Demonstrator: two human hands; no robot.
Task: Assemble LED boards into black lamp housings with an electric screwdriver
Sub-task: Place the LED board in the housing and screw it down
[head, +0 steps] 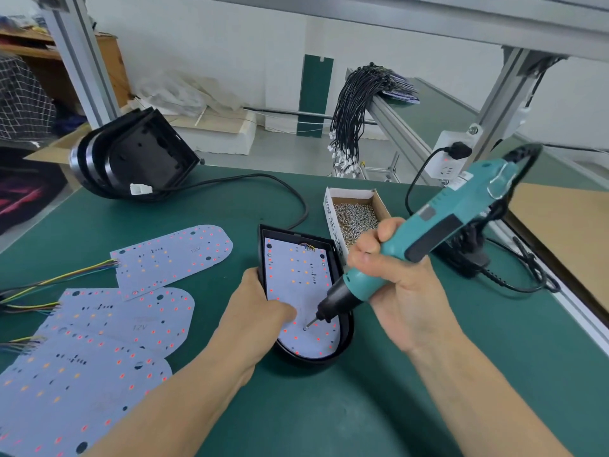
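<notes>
A black lamp housing lies on the green mat at centre, with a white LED board seated inside it. My left hand holds the housing's left rim, thumb lying on the board. My right hand grips a teal electric screwdriver, tilted down to the left. Its bit tip meets a screw near the board's rounded lower end.
Several loose LED boards with coloured wires lie at left. A stack of black housings stands at back left. A cardboard box of screws sits behind the housing. Black power cables and a wall socket are at right.
</notes>
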